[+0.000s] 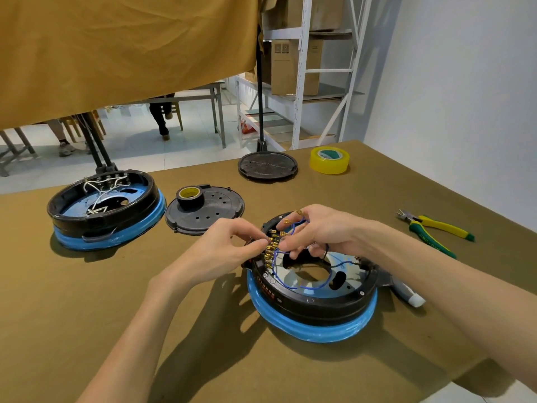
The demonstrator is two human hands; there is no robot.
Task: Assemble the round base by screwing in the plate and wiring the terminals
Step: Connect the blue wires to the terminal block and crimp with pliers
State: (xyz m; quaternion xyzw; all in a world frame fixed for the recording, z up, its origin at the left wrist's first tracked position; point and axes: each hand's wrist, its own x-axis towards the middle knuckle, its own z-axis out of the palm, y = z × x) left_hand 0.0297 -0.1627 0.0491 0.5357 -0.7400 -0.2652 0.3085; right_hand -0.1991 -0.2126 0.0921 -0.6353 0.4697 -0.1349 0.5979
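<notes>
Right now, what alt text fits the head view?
Both hands, left hand and right hand, pinch brass terminals on blue wires inside a round base on an olive table; pliers lie right.

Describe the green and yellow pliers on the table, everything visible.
The pliers lie flat on the olive-brown table covering, at the right, beyond the person's right forearm. Small metal jaws point left, slightly parted; two green handles with yellow grips splay toward the right. One handle bears lettering, too small to read. Nothing touches them.
</notes>
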